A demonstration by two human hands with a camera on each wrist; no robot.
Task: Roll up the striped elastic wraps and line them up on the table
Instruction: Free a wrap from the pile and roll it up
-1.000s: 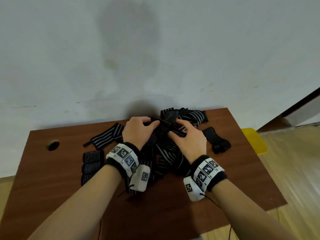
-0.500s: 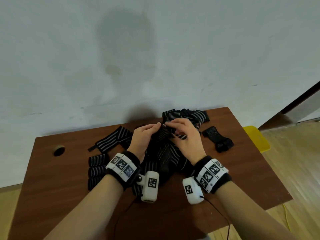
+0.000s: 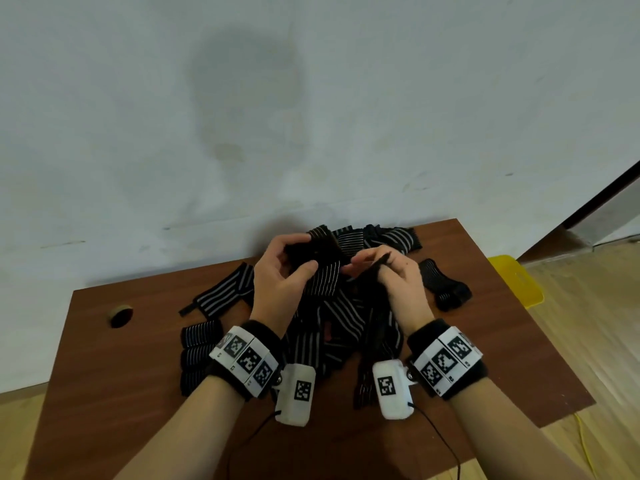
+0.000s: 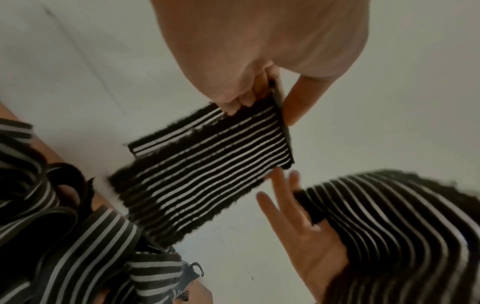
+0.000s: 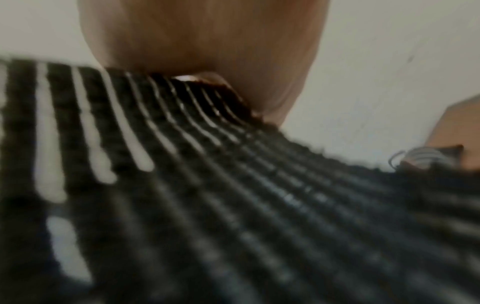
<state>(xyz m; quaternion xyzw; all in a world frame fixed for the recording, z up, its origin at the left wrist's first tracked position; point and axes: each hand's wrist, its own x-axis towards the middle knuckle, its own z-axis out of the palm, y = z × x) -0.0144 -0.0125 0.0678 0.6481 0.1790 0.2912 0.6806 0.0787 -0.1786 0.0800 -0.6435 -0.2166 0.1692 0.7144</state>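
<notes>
My left hand [image 3: 300, 259] grips one end of a black-and-white striped elastic wrap [image 3: 320, 280], thumb on its front, above the pile of loose wraps [image 3: 341, 327]. In the left wrist view the fingers [image 4: 240, 100] pinch the wrap [image 4: 207, 174] at its top edge. My right hand [image 3: 369, 265] pinches a dark end of the same tangle just to the right; its wrist view is blurred and filled by striped fabric [image 5: 182, 164]. Three rolled wraps [image 3: 199, 355] lie stacked in a column on the table's left part.
The brown table [image 3: 138, 403] stands against a white wall, with a round hole [image 3: 121, 315] near its left edge. One flat striped wrap [image 3: 221, 294] lies behind the rolls, a black wrap [image 3: 446, 285] at the right. A yellow object [image 3: 516, 278] sits beyond the right edge.
Both hands have risen from the pile, lifting a wrap's end with them. The left hand now holds it up by the end while the right has shifted to a dark end.
</notes>
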